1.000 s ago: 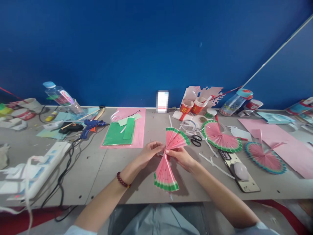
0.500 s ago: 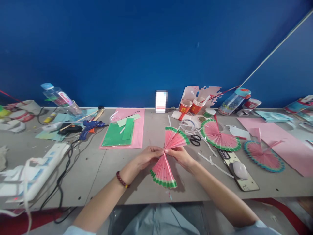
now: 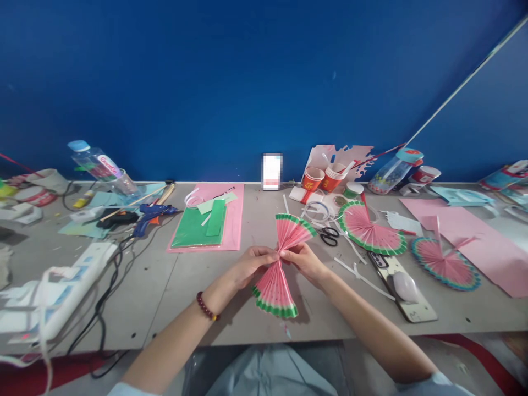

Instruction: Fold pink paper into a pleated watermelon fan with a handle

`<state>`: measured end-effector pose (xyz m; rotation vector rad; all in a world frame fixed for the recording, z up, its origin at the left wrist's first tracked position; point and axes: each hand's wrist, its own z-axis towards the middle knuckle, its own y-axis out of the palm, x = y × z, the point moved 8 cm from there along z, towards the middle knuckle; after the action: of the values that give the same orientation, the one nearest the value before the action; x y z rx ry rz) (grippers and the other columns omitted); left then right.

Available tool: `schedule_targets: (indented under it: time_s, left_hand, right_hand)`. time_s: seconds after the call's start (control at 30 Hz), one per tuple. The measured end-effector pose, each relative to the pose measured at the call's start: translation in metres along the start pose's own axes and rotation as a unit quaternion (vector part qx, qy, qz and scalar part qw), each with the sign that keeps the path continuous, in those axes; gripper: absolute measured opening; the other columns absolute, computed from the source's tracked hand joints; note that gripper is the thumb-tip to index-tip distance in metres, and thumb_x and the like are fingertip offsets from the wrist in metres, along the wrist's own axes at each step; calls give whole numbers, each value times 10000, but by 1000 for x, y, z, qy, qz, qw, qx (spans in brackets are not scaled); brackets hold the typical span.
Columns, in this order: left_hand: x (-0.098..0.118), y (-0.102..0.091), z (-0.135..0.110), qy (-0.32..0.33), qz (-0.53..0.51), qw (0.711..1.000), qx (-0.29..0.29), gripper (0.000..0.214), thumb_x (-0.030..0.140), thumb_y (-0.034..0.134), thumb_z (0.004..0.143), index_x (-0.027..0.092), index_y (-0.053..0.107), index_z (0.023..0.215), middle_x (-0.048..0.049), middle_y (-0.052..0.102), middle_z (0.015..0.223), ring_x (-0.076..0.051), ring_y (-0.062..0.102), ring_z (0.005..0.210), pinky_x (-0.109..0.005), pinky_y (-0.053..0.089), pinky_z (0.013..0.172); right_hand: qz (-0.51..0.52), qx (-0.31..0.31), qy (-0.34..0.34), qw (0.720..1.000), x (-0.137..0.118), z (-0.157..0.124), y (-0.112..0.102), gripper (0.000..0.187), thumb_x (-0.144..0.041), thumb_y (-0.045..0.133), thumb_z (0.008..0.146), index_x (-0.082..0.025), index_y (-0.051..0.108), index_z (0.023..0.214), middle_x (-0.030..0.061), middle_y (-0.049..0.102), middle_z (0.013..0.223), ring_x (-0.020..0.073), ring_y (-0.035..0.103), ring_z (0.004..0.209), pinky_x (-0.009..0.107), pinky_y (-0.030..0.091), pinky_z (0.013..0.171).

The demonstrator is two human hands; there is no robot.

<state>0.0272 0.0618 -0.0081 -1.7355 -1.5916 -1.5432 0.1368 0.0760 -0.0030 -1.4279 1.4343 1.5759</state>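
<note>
A pleated pink paper fan with a green edge and black seed dots, like a watermelon slice, is pinched at its narrow middle over the grey table. My left hand grips the middle from the left. My right hand pinches it from the right. One half of the fan spreads up and away from me, the other spreads down towards me. A bead bracelet is on my left wrist.
Two finished watermelon fans lie right, with black scissors, a phone, white strips and red paper cups. Green and pink sheets, a blue glue gun, a bottle and a power strip lie left.
The fan has shifted slightly left and its lower half has risen a little off the table edge. Both hands keep their pinch at the middle.
</note>
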Motion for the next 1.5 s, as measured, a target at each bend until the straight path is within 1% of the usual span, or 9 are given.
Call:
schedule_targets:
  time_s: [0.13,0.23,0.33,0.43,0.67,0.83,1.0,1.27,1.5]
  left_hand:
    - [2,1,-1,15,7,1000,12,226,336,800,572,144,706,648,-1,614,589,-93,484,557,-223,334,565]
    - [5,-1,1,48,27,998,25,231,347,789,593,142,693,637,-2,618,609,-102,505,595,-227,353,598]
    - [9,-7,3,98,65,991,67,234,359,780,612,146,688,642,-8,639,630,-117,533,628,-240,384,646]
    - [9,-8,3,118,96,985,85,242,376,769,630,151,688,672,-24,669,673,-135,564,651,-252,408,657]
    - [0,-6,4,83,52,990,98,343,448,781,590,141,669,695,-49,686,704,-157,602,654,-259,452,608]
    - [-2,-6,6,86,14,992,93,359,453,778,596,143,662,734,-47,687,725,-172,623,685,-291,493,642]
    - [-2,-12,6,90,-1,989,120,355,451,789,579,145,649,690,-28,666,683,-159,610,646,-280,491,608]
    - [-4,-13,7,90,12,988,125,350,460,773,600,146,661,705,-39,678,710,-165,615,677,-263,469,613]
    - [-3,-16,6,102,-15,983,151,339,446,790,577,158,645,682,8,624,659,-124,574,634,-238,468,598]
  right_hand:
    - [-26,7,3,1000,2,2,-4,288,-367,796,589,-154,707,762,-14,609,637,78,426,568,241,324,563]
    - [-48,8,1,999,1,4,-6,333,-399,777,613,-147,717,823,-9,610,640,80,429,563,247,335,569]
    - [-57,17,-10,998,-1,4,-8,297,-424,741,659,-145,704,752,-13,587,611,76,419,543,248,337,559]
    - [-40,28,-14,999,0,4,-11,302,-444,718,683,-148,662,671,-18,557,577,77,425,526,242,333,533]
    - [13,37,5,999,3,3,-10,313,-432,731,682,-155,590,653,-46,503,513,62,409,473,217,310,479]
    - [46,25,5,999,0,3,-6,311,-434,722,701,-152,591,683,-21,563,539,69,466,489,217,348,499]
    - [58,33,13,998,1,2,-9,306,-425,724,703,-159,598,790,-14,596,603,90,531,547,222,391,525]
    - [56,31,-9,998,0,3,-8,279,-387,736,696,-171,616,825,-10,619,648,94,549,585,235,422,578]
    - [90,53,-20,994,-2,3,-11,415,-327,746,691,-197,609,1061,-32,595,678,96,554,623,240,440,603]
